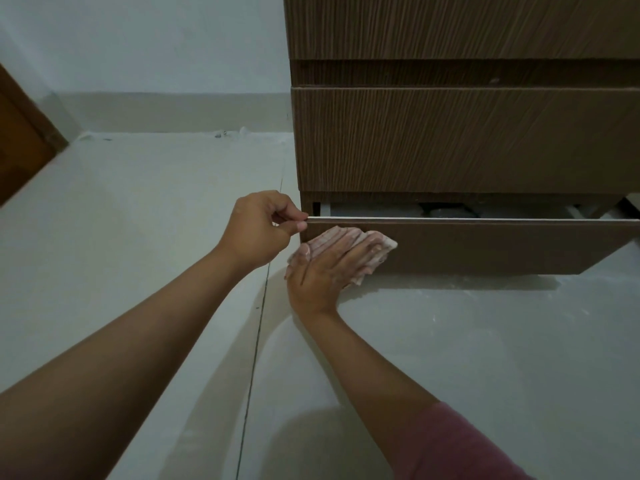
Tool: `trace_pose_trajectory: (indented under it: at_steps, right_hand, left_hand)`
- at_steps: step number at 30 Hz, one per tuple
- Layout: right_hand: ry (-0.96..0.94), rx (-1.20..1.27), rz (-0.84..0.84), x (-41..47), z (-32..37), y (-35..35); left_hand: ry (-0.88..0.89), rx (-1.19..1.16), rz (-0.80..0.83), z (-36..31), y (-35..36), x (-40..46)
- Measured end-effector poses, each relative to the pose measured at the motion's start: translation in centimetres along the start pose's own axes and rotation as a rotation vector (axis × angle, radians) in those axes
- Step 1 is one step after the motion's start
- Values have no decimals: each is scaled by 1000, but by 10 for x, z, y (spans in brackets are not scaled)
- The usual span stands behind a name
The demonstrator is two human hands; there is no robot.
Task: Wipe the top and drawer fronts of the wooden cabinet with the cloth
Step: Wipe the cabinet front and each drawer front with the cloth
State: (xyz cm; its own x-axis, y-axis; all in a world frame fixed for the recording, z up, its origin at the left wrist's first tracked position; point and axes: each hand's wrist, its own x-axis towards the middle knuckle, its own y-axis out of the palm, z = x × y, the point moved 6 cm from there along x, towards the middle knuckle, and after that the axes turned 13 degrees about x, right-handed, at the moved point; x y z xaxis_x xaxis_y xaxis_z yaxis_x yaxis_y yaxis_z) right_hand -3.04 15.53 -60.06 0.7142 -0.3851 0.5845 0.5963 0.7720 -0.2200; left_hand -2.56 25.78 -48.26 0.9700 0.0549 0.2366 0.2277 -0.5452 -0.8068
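Note:
The wooden cabinet (464, 140) fills the upper right, its brown grained drawer fronts stacked one above another. The bottom drawer (485, 245) is pulled partly out, with dark items dimly visible inside. My left hand (259, 230) pinches the top left corner of that drawer's front. My right hand (329, 268) lies flat on a crumpled pinkish striped cloth (349, 237), pressing it against the left end of the bottom drawer front. The cabinet's top is out of view.
Pale tiled floor (156, 237) spreads to the left and below, with a grout line running down from the cabinet's corner. A white wall (156, 46) stands behind. A brown wooden door (17, 150) edge shows at far left. Small debris lies along the wall base.

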Motion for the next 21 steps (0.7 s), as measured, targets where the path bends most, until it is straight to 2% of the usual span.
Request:
trace_pose_trajectory:
  at_steps: [3, 7, 21]
  right_hand:
    - [-29, -34, 34, 1, -18, -7]
    - [30, -27, 55, 17, -37, -31]
    - [-177, -99, 33, 90, -38, -91]
  left_hand:
    - [1, -8, -4, 0, 0, -1]
    - [-10, -16, 1, -1, 0, -1]
    - [-7, 80, 23, -5, -1, 4]
